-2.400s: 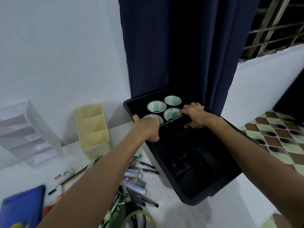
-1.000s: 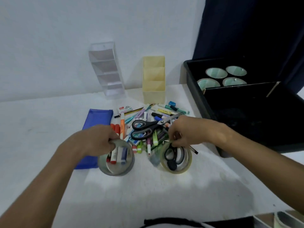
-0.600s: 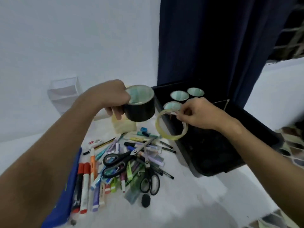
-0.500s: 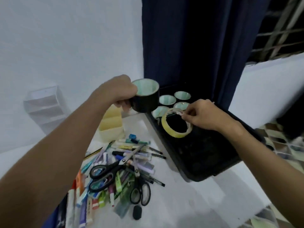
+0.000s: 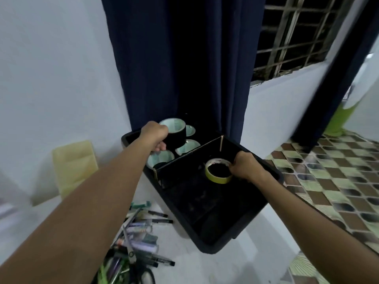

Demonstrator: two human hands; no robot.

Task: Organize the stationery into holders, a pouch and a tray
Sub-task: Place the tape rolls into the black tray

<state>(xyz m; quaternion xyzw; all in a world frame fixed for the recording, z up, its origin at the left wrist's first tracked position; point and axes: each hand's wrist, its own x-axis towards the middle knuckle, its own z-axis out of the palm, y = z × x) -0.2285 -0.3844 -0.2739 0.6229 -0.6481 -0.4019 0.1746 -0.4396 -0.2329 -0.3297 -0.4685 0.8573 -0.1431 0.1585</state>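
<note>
The sorting looks to be at an early stage, with only the tapes going into the black tray (image 5: 272,169) at the counter's far right. The left hand (image 5: 154,133) has its fingers wrapped round a wide black tape roll (image 5: 174,133), holding it above the tray's far compartment, where three similar rolls (image 5: 187,146) already stand on end behind a cardboard divider (image 5: 188,155). The right hand (image 5: 245,168) pinches a thin yellow tape ring (image 5: 217,170) by its rim, low inside the larger near compartment, which otherwise looks bare; whether the ring already touches the floor of the tray I cannot tell. Most of the job remains, I judge: a loose heap of pens and markers (image 5: 141,228) lies on the white counter (image 5: 205,267) left of the tray, with what seem to be scissors at the bottom edge, and the cream holder (image 5: 74,165) against the wall appears unfilled. No pouch is in view
</note>
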